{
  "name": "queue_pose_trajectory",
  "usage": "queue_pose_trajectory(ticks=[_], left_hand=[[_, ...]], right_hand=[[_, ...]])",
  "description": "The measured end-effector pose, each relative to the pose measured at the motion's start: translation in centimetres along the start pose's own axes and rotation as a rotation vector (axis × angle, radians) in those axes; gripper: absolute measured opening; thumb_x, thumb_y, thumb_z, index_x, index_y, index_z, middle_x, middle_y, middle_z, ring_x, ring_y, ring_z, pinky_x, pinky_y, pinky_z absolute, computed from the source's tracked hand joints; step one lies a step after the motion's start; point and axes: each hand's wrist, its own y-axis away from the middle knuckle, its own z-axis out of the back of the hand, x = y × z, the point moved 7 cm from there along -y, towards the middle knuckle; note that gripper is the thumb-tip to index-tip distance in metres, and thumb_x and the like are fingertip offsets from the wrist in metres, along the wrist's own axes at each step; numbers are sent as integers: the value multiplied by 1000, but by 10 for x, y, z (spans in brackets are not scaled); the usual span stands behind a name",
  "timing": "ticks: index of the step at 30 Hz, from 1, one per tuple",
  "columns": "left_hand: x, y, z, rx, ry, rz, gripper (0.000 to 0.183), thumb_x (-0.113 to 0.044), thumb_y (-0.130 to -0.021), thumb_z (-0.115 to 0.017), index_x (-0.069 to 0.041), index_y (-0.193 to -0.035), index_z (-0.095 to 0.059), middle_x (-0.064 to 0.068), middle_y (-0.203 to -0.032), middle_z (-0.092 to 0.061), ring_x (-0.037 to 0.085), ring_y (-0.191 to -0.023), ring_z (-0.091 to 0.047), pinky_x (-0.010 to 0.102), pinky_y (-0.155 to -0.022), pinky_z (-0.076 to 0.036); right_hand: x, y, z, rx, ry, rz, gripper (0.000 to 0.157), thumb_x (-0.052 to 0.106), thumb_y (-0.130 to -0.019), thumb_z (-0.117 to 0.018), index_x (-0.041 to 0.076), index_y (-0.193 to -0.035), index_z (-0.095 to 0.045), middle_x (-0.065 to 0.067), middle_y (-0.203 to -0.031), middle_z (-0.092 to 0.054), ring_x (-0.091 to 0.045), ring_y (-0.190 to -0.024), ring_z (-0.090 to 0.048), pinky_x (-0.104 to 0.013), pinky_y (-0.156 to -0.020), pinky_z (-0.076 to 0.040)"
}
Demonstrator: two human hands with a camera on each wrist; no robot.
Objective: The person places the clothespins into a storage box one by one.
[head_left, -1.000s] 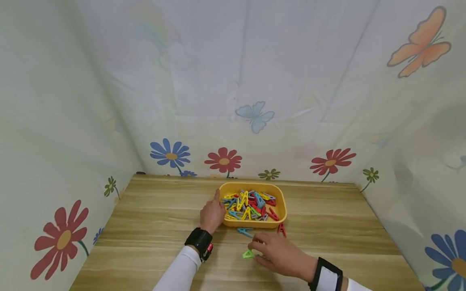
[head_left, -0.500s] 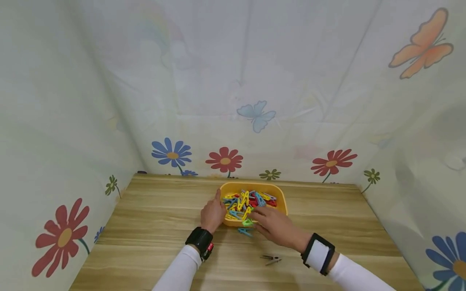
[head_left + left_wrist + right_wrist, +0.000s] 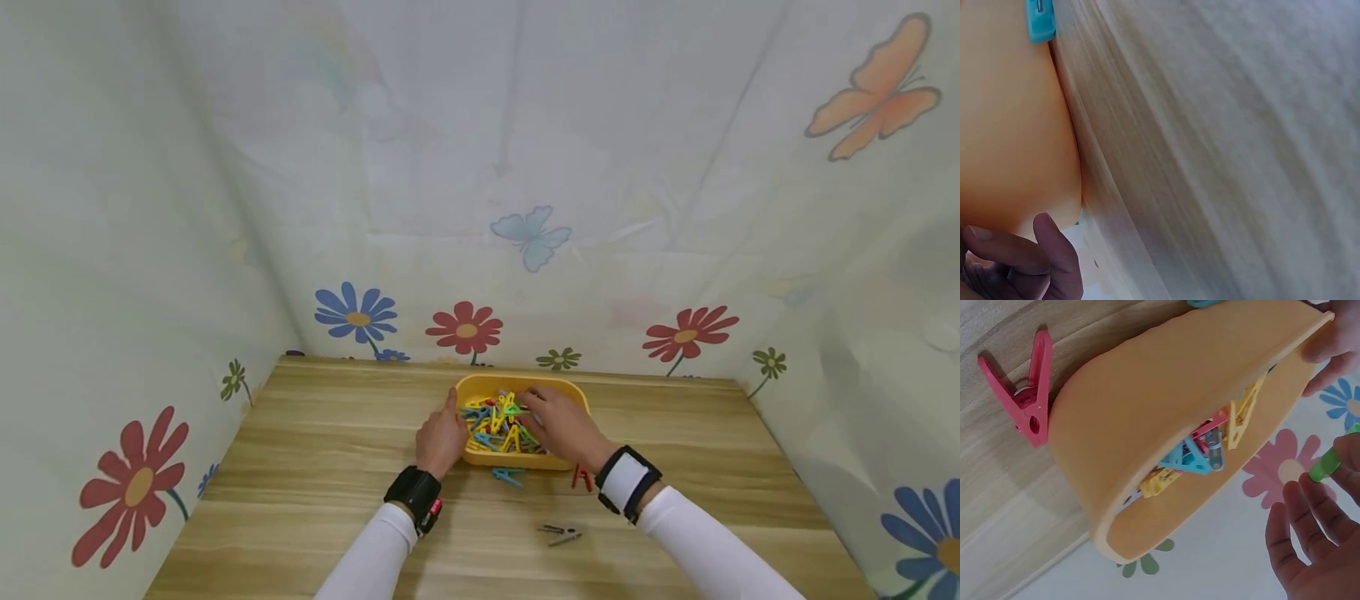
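Observation:
A yellow plastic basket (image 3: 517,461) filled with coloured clothespins (image 3: 498,417) stands on the wooden table. My left hand (image 3: 441,437) holds the basket at its left end, index finger pointing forward along the rim. In the left wrist view its fingers (image 3: 1054,256) bend close to the basket's wall. My right hand (image 3: 558,425) is over the basket, pinching a green clothespin (image 3: 1325,465) between thumb and fingers; the other fingers (image 3: 1285,550) are loosely spread. Part of the basket's contents is hidden behind this hand.
On the table in front of the basket lie a blue clothespin (image 3: 507,476), a red clothespin (image 3: 582,477) and, nearer me, grey clothespins (image 3: 561,534). A white curtain (image 3: 420,167) printed with flowers and butterflies closes off the back and sides.
My right hand has carried the green clothespin from the table forward and up over the basket. The grey clothespins came into sight as it moved away. My left hand has stayed at the basket.

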Motion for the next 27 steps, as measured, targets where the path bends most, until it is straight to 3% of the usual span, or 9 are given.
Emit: queue_pose_trajectory(ticks=[8,11,14,17,27], left_hand=[[1,0,-1,24,-4,14,56,-18,-92,-51,-11,-143,-31,2,-48,-43,17,-39,-40,33,-36,-31],[0,0,0,21,-3,8,56,-18,-92,-52,-11,-143,-31,2,-48,-42,17,-38,-40,33,-36,-31],[0,0,0,10,-6,0,55,-18,-92,-51,-10,-142,-32,2,-48,-42,17,-39,-40,33,-36,-31],[0,0,0,1,-6,-3,55,-18,-92,-51,-10,-142,-32,2,-48,-42,17,-39,-39,33,-36,-32],[-1,1,2,1,2,7,55,-18,-91,-52,-11,-142,-33,2,-48,-42,18,-39,-39,33,-36,-31]], right_hand=[[-14,-3,-13,-37,21,-48,33,25,-87,-64,11,-116,-58,-6,-103,-58,-16,-84,-55,-35,-69,-50],[-20,-1,-21,-12,14,-108,46,32,-86,-64,14,-127,-52,-10,-117,-54,-24,-97,-54,-43,-77,-48],[-25,1,-27,42,9,-183,68,46,-84,-62,19,-140,-37,-15,-139,-38,-36,-121,-38,-57,-91,-37],[-28,4,-31,82,11,-218,82,54,-80,-61,21,-146,-26,-16,-149,-21,-39,-132,-18,-66,-95,-24],[-11,21,-16,52,74,-142,90,64,-77,-58,21,-147,-20,-11,-152,-14,-36,-134,-12,-66,-98,-19]])
